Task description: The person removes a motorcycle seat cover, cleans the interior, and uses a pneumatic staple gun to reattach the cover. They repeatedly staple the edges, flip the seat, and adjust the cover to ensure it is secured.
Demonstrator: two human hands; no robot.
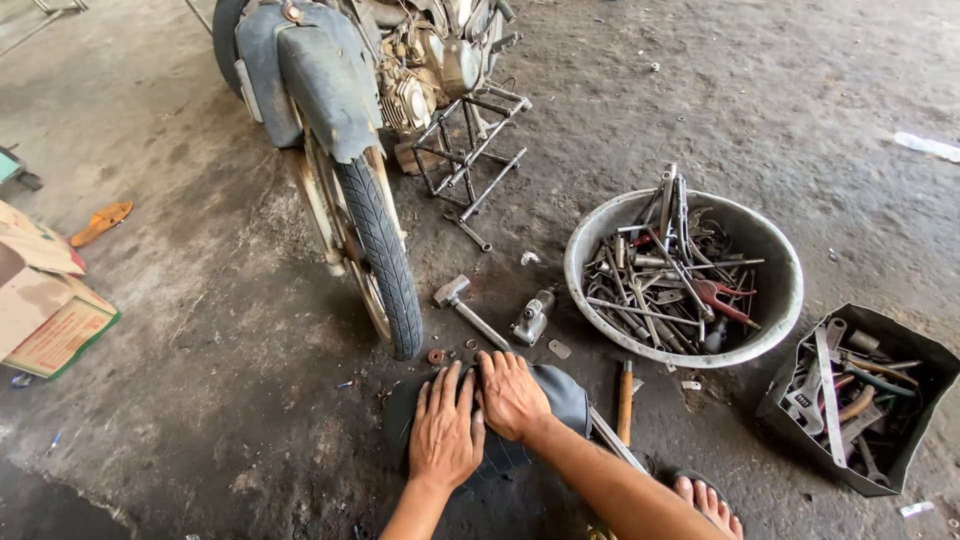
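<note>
At the bottom centre of the frame, both hands lie flat, palms down, side by side on a dark cushion [560,395] on the concrete floor [200,330]. Left hand [445,430] and right hand [512,397] have their fingers stretched out and gripping nothing, only pressing the cushion. Just right of it lies a wooden-handled tool [625,402]; a bare foot [708,503] shows lower right. Just above the hands sit a hammer [468,308] and a small metal part [532,318]. Farther right are a round basin of tools [780,300] and a dark box of wrenches [900,345]. Upper left stands a motorcycle [340,90], its tyre [385,260] near the cushion.
</note>
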